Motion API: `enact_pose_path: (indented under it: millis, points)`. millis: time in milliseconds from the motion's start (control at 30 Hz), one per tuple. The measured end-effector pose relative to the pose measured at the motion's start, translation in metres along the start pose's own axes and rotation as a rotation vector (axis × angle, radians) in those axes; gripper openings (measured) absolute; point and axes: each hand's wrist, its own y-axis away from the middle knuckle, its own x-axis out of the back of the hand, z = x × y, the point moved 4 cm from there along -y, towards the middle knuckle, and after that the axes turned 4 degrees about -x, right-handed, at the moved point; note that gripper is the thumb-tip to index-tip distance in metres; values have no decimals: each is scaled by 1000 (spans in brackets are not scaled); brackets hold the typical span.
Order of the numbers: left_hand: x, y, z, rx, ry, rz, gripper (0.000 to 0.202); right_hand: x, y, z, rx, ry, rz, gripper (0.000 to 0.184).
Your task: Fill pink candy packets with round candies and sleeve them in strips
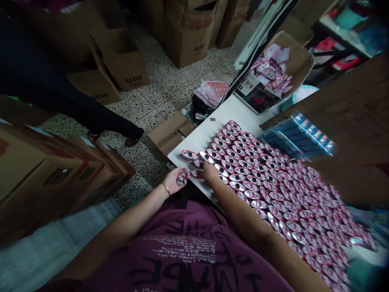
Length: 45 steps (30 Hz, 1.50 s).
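Observation:
My left hand (pixel 174 182), palm up beside the table's near corner, holds a few small round discs (pixel 181 179) with dark edges, its fingers curled around them. My right hand (pixel 210 173) reaches down over the oval pink-and-silver packages (pixel 246 185), which stand in tight rows on the white table (pixel 199 138). Its fingers are bent together at a package near the left end; the tips are partly hidden, and what they pinch cannot be made out. Many packages toward the far left have a dark round spot on top; those nearer the right show pinkish centres.
An open carton (pixel 296 61) of pink packets stands at the table's far end. Blue plastic-wrapped packs (pixel 299 136) lie along the right side. Cardboard boxes (pixel 190 36) stand on the speckled floor. A person's dark-trousered leg (pixel 100 111) is at left.

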Motion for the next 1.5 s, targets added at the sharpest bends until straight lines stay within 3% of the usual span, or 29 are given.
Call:
enact_pose_path:
  millis: [67,167,233,333,533,667,767,867,933,1033,1233,1367,1500]
  points:
    - [-3,-2,0,29,-46,-27,32,7,10,-6,93,-98,66,32]
    - [-6,-8,-3,10,-117,-57,38,18,30,-29,370,-277,156,23]
    - [-7,-13,-3,-48,-143,-36,40,21,40,-46,529,-297,135,21]
    - [-5,-15,-3,-91,-140,26,37,19,43,-60,613,-250,96,21]
    - [-2,-13,2,-122,-134,12,13,13,36,-55,589,-330,124,18]
    - [-3,-19,7,-205,-138,70,19,14,36,-58,599,-402,120,11]
    - [-2,-19,17,-216,-152,129,19,25,21,-59,441,-421,140,11]
    - [-2,-12,31,-205,-134,55,14,40,-7,-57,202,-305,183,17]
    - [0,-6,38,-209,-105,12,12,46,-26,-60,120,-161,183,21]
    - [6,-1,45,-217,-82,20,7,46,-51,-70,97,-7,112,25]
    - [18,-3,48,-271,-121,133,10,42,-81,-75,11,62,-110,45]
    - [20,-7,50,-378,-248,237,13,47,-69,-71,69,33,-7,40]
    - [10,-11,47,-501,-375,273,16,34,-24,-66,266,-268,109,29]
